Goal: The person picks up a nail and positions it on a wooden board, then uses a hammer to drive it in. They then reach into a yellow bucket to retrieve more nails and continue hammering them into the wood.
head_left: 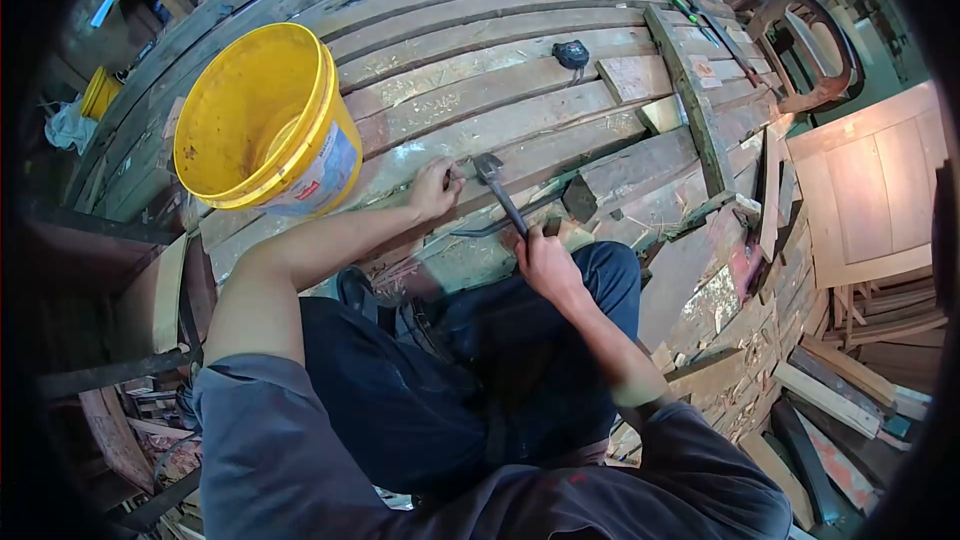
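I sit on weathered wooden hull planks. My right hand grips the handle of a metal hammer, whose head rests on a plank just right of my left hand. My left hand is closed with fingertips pinched against the plank beside the hammer head; what it pinches is too small to see. A dark metal bar lies on the planks between my hands.
A yellow plastic bucket stands on the planks to the left. A black tape measure lies farther up. A wooden block and an upright batten sit to the right. Scrap timber lies below at right, beside pale panels.
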{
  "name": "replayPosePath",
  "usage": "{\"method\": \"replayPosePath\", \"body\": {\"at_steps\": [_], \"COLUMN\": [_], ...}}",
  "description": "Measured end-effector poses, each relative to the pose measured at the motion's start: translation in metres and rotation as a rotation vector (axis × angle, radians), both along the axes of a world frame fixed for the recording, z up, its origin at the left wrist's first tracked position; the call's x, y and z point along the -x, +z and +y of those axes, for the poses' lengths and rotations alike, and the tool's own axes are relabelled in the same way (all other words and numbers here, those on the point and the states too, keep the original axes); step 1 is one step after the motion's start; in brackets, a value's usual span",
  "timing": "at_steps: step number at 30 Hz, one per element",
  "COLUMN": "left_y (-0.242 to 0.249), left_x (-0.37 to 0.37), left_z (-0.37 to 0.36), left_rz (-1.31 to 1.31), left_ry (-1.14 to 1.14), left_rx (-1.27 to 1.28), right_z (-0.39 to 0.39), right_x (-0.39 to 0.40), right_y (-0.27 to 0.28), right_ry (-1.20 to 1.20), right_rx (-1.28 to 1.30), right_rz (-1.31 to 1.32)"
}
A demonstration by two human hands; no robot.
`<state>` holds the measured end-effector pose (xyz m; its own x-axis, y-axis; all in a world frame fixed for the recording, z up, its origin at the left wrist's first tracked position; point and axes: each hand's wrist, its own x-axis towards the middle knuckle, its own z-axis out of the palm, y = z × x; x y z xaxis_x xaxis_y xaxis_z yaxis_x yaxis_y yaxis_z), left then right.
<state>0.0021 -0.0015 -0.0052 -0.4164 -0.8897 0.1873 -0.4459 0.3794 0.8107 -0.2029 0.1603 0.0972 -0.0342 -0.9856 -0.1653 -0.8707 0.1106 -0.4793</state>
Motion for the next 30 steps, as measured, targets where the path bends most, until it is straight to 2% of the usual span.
{"method": "replayPosePath", "body": {"at_steps": [4,7,10,15,19,23,26,30], "left_y": [-0.007,-0.003,-0.002,0.001,-0.003,-0.006,-0.006,-0.002], "left_x": [0.002,0.0,0.0,0.003,0.001,0.002,0.001,0.003], "left_z": [0.001,-0.001,0.001,0.001,-0.004,-0.003,-0.002,0.0], "left_rz": [0.029,0.012,-0.034,-0.008,-0.03,-0.019,-0.043,-0.044], "left_ry": [0.044,0.0,0.024,0.025,0.042,0.019,0.024,0.043], "left_rx": [0.006,-0.015,0.011,-0.056,-0.031,-0.005,-0.028,-0.081], "right_z": [0.004,0.0,0.001,-0.004,-0.005,-0.008,-0.008,-0.008], "right_x": [-0.012,-0.007,-0.009,-0.007,-0.009,0.001,-0.007,-0.004], "right_y": [0.017,0.003,0.009,0.003,0.014,0.006,0.012,0.002], "right_ry": [-0.069,-0.008,-0.005,-0.01,-0.099,-0.007,-0.052,0.013], "right_rx": [0.054,-0.002,0.085,0.043,0.116,-0.023,0.071,0.045], "right_rz": [-0.097,0.024,-0.094,0.02,-0.092,0.044,-0.075,0.031]}}
